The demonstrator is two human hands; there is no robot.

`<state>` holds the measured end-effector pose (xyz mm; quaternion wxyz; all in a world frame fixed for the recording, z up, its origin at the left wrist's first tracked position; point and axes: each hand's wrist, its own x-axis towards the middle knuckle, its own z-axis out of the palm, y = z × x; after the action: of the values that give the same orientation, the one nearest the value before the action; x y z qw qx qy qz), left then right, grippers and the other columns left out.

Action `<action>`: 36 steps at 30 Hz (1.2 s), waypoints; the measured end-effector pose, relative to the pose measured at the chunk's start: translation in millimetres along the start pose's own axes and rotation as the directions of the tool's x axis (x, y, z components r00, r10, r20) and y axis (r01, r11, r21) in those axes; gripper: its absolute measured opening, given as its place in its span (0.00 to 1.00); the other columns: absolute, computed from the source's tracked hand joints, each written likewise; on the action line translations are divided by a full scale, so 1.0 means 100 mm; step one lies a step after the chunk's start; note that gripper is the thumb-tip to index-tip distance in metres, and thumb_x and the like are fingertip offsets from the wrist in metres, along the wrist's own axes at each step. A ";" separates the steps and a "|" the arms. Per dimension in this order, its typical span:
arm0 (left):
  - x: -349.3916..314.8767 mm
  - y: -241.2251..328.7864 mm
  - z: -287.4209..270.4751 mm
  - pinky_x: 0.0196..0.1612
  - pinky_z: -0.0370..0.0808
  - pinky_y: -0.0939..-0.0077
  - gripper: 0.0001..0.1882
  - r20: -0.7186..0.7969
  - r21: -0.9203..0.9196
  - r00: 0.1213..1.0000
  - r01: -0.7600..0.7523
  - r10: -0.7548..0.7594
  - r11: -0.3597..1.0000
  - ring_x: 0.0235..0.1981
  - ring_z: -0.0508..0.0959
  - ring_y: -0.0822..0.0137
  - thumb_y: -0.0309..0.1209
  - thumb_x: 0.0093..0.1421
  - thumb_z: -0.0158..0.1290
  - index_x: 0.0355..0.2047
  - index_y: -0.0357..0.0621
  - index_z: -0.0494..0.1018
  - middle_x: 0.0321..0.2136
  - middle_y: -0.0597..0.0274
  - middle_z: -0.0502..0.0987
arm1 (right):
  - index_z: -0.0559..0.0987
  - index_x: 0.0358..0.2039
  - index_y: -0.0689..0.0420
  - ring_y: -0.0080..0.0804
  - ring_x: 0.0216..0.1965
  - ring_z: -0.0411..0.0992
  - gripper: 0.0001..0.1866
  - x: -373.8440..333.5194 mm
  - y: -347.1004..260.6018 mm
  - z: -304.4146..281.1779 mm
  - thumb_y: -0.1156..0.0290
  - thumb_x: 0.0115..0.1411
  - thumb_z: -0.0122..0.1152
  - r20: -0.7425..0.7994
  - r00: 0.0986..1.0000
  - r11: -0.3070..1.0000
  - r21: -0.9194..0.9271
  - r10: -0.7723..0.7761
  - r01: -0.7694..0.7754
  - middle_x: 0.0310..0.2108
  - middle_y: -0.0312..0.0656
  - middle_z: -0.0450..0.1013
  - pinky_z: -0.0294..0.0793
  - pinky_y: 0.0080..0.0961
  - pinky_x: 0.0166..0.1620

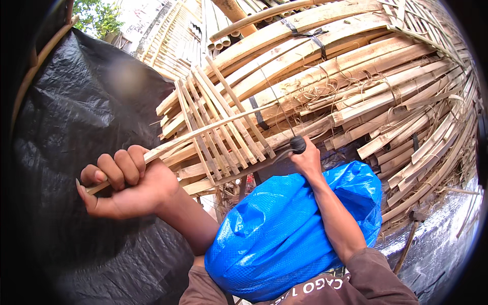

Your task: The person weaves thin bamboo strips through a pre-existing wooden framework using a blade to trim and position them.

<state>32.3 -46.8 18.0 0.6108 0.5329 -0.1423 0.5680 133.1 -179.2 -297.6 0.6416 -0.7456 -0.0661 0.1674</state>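
Over the row of slats [224, 105], a bamboo strip [185, 138] runs from the left hand [134, 187], fingers curled around its end, toward the thin blade [286, 119] whose black handle [298, 145] the right hand's [307, 159] fingers enclose — seemingly a paring step, its next stroke calling for a steady strip.

Two hands [134, 188] [308, 160] — one held strip [170, 145]; one knife [298, 145] — one blue sheet [269, 229]; one black sheet [96, 112]

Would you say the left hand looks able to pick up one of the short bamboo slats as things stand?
Probably not as it is: the left hand is closed around a long bamboo strip, which also crosses over the short slats.
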 end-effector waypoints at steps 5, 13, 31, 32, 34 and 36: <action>0.07 -0.15 0.21 0.18 0.48 0.84 0.19 -0.070 0.119 0.994 -0.080 0.089 0.990 0.12 0.49 0.80 0.46 0.68 0.40 0.23 0.50 0.64 0.14 0.74 0.51 | 0.75 0.41 0.56 0.55 0.37 0.78 0.21 -0.04 0.16 -0.04 0.68 0.44 0.67 -0.026 0.999 0.993 -0.114 0.022 -0.025 0.30 0.55 0.78 0.75 0.43 0.37; 0.01 -0.20 0.28 0.20 0.48 0.82 0.23 -0.180 0.238 0.969 -0.125 0.170 0.963 0.14 0.50 0.79 0.51 0.71 0.37 0.24 0.51 0.63 0.15 0.73 0.52 | 0.75 0.40 0.58 0.41 0.27 0.78 0.21 -0.21 -0.30 -0.14 0.73 0.42 0.67 0.116 0.953 0.960 0.026 -0.280 0.279 0.26 0.49 0.77 0.75 0.33 0.33; -0.03 -0.19 0.24 0.19 0.46 0.82 0.24 -0.167 0.277 0.964 -0.155 0.206 0.948 0.14 0.47 0.80 0.53 0.72 0.36 0.23 0.51 0.62 0.15 0.74 0.48 | 0.76 0.38 0.59 0.41 0.24 0.74 0.18 -0.26 -0.53 -0.16 0.74 0.43 0.66 0.158 0.951 0.964 0.030 -0.265 0.264 0.23 0.50 0.74 0.74 0.32 0.33; -0.02 -0.17 0.24 0.19 0.46 0.82 0.25 -0.163 0.268 0.966 -0.151 0.199 0.951 0.14 0.47 0.80 0.53 0.72 0.36 0.23 0.51 0.62 0.15 0.74 0.47 | 0.76 0.37 0.59 0.41 0.24 0.73 0.18 -0.29 -0.64 -0.18 0.74 0.43 0.65 0.171 0.929 0.945 0.056 -0.328 0.323 0.23 0.51 0.74 0.74 0.31 0.33; 0.00 -0.16 0.18 0.19 0.46 0.82 0.25 -0.169 0.263 0.966 -0.145 0.194 0.954 0.13 0.47 0.80 0.53 0.71 0.36 0.23 0.51 0.62 0.15 0.74 0.48 | 0.76 0.38 0.59 0.41 0.24 0.74 0.18 -0.24 -0.48 -0.08 0.74 0.43 0.65 0.119 0.958 0.965 0.010 -0.260 0.261 0.23 0.51 0.74 0.74 0.31 0.33; 0.07 -0.15 0.09 0.19 0.46 0.82 0.24 -0.218 0.247 0.961 -0.116 0.172 0.962 0.13 0.47 0.79 0.52 0.71 0.36 0.23 0.51 0.62 0.14 0.74 0.49 | 0.76 0.38 0.59 0.43 0.26 0.75 0.18 -0.12 -0.27 -0.07 0.74 0.43 0.65 0.035 0.990 0.990 -0.046 -0.135 0.137 0.24 0.51 0.75 0.75 0.33 0.34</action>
<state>51.2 -47.2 19.1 0.5137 0.5170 -0.0397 0.6836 127.3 -184.5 -268.0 0.6324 -0.7517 -0.1311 0.1336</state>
